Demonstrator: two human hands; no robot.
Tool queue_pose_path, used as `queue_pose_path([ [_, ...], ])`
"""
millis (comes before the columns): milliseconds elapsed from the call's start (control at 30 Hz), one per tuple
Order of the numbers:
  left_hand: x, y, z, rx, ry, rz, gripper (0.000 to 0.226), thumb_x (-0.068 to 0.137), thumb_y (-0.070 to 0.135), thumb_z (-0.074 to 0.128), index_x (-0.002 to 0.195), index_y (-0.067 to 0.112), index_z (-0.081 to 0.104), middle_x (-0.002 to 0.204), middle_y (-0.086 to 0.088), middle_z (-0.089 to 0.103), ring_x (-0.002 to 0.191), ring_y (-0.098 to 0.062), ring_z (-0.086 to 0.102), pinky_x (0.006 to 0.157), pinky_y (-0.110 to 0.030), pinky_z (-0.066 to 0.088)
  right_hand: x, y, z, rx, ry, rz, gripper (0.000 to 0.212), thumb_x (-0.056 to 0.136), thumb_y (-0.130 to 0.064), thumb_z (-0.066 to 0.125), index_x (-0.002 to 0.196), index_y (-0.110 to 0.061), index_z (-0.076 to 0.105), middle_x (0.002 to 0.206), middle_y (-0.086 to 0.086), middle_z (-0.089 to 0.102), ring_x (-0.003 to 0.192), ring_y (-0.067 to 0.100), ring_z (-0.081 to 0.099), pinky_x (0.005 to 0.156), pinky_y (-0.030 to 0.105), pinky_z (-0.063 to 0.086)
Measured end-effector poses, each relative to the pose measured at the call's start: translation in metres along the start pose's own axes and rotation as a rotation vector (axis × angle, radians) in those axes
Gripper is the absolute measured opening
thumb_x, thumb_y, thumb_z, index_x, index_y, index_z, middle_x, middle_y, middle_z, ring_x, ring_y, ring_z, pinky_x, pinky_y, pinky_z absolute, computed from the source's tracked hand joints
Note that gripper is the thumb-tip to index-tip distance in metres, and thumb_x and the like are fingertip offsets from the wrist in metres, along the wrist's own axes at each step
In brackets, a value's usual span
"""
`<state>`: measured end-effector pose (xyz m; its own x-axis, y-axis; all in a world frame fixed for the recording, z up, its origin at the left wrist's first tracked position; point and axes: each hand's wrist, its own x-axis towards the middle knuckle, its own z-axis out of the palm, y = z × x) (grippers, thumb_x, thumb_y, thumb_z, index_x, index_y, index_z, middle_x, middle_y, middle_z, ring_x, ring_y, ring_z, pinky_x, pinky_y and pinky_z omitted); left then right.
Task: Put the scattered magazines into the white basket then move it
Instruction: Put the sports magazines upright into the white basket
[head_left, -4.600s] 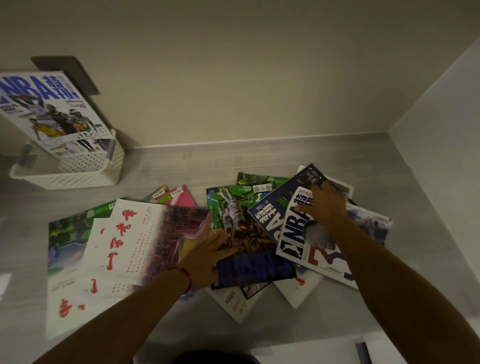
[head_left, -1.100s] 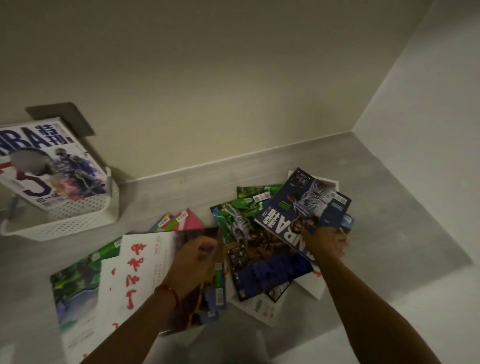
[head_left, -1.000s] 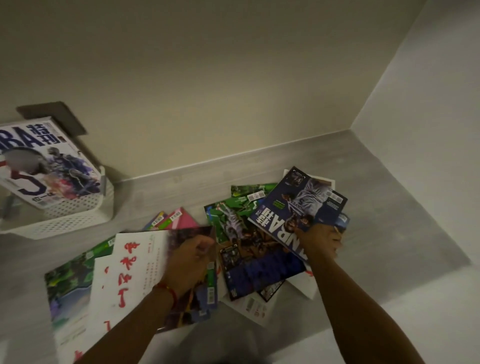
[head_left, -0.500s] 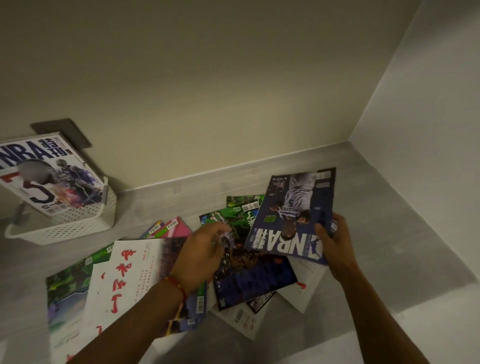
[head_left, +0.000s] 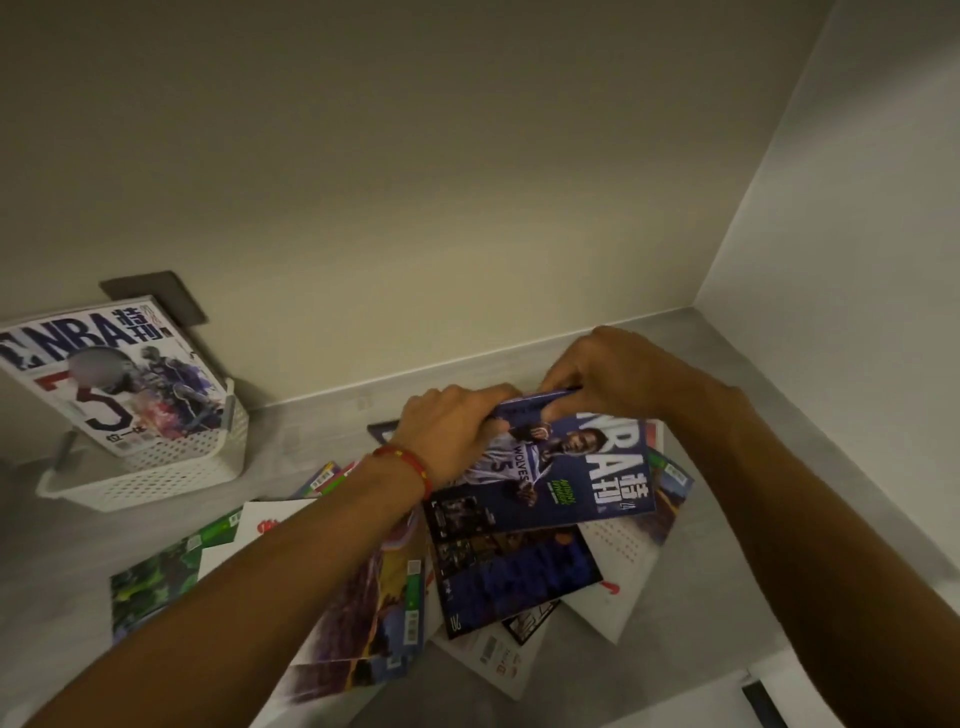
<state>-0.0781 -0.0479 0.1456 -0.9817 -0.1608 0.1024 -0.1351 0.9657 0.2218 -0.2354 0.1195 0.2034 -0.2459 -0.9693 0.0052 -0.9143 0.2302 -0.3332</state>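
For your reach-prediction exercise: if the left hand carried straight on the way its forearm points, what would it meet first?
The left hand already grips the blue NBA magazine, which would travel with it. Beyond it, the right hand sits directly in line; past that, probably the back wall, though depth is unclear.

Both hands (head_left: 524, 410) gripping blue magazine (head_left: 561, 478), basket (head_left: 156, 478) left

Lifted blue magazine (head_left: 561, 478), basket (head_left: 156, 478) far-left
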Motion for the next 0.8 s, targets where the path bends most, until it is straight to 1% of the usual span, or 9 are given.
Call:
queue_pose_path([
  [67,-0.012,-0.016,0.007,-0.068,0.049,-0.117,0.032,0.095,0.041,0.053,0.127,0.043,0.049,0.109,-0.004,0.072,0.098,-0.036,0.065,0.069,-0.036,0.045,0.006,0.007,0.008,-0.038,0.184,0.118,0.038,0.080,-0.052,0.072,0.108,-0.027,0.074,0.098,-0.004,0.076,0.081,0.012,0.066,0.078,0.034,0.056],
  [167,-0.036,-0.044,0.015,-0.390,0.144,-0.369,0.034,0.092,0.033,0.061,0.126,0.031,0.060,0.118,-0.007,0.071,0.105,-0.035,0.066,0.082,-0.042,0.055,0.003,0.016,0.044,0.489,0.680,0.333,0.059,0.086,-0.039,0.072,0.139,-0.027,0.049,0.132,0.000,0.060,0.108,0.013,0.059,0.090,0.032,0.053],
  [200,-0.046,-0.055,0.017,-0.538,0.193,-0.434,0.034,0.092,0.025,0.063,0.126,0.025,0.062,0.118,-0.007,0.071,0.106,-0.033,0.066,0.086,-0.043,0.055,0.004,0.016,0.063,0.692,0.751,0.456,0.060,0.090,-0.038,0.069,0.142,-0.027,0.041,0.137,0.003,0.054,0.114,0.018,0.057,0.091,0.035,0.052],
  [300,-0.082,-0.085,0.023,-0.919,0.292,-0.575,0.027,0.091,0.012,0.066,0.114,0.025,0.069,0.109,-0.001,0.075,0.101,-0.023,0.069,0.090,-0.045,0.057,0.016,0.000,0.126,1.090,0.381,0.753,0.048,0.097,-0.054,0.048,0.136,-0.027,0.047,0.139,0.007,0.056,0.117,0.027,0.059,0.101,0.050,0.047],
  [367,-0.106,-0.102,0.027,-1.102,0.321,-0.657,0.026,0.089,0.012,0.068,0.106,0.032,0.072,0.104,0.002,0.077,0.100,-0.023,0.071,0.086,-0.041,0.058,0.028,-0.023,0.161,1.494,0.173,0.685,0.045,0.099,-0.052,0.044,0.130,-0.023,0.058,0.130,0.009,0.065,0.113,0.030,0.065,0.098,0.052,0.050],
  [433,-0.127,-0.118,0.028,-1.213,0.366,-0.713,0.028,0.089,0.009,0.069,0.106,0.031,0.073,0.104,0.002,0.078,0.099,-0.023,0.072,0.083,-0.036,0.058,0.043,-0.050,0.179,1.690,0.125,0.574,0.038,0.100,-0.040,0.049,0.131,-0.021,0.060,0.126,0.009,0.068,0.112,0.030,0.067,0.089,0.047,0.056],
  [533,-0.159,-0.145,0.024,-1.290,0.411,-0.791,0.029,0.089,0.008,0.068,0.110,0.027,0.072,0.104,0.001,0.077,0.096,-0.023,0.072,0.075,-0.029,0.059,0.072,-0.085,0.187,1.452,0.178,0.416,0.030,0.102,-0.021,0.050,0.129,-0.026,0.062,0.124,0.004,0.070,0.112,0.027,0.067,0.088,0.045,0.058],
  [600,-0.178,-0.165,0.019,-1.342,0.440,-0.836,0.029,0.090,0.011,0.067,0.115,0.024,0.070,0.108,-0.005,0.076,0.096,-0.029,0.072,0.075,-0.037,0.059,0.092,-0.107,0.183,1.251,0.190,0.349,0.027,0.101,-0.020,0.052,0.123,-0.030,0.065,0.119,0.000,0.072,0.108,0.023,0.069,0.088,0.045,0.057],
  [800,-0.219,-0.232,-0.012,-1.412,0.567,-0.898,0.028,0.098,0.026,0.055,0.124,0.027,0.064,0.119,-0.006,0.072,0.108,-0.032,0.068,0.095,-0.051,0.054,0.172,-0.176,0.179,1.077,0.197,0.288,0.026,0.100,-0.016,0.053,0.117,-0.032,0.065,0.109,-0.005,0.075,0.096,0.015,0.073,0.078,0.029,0.060],
])
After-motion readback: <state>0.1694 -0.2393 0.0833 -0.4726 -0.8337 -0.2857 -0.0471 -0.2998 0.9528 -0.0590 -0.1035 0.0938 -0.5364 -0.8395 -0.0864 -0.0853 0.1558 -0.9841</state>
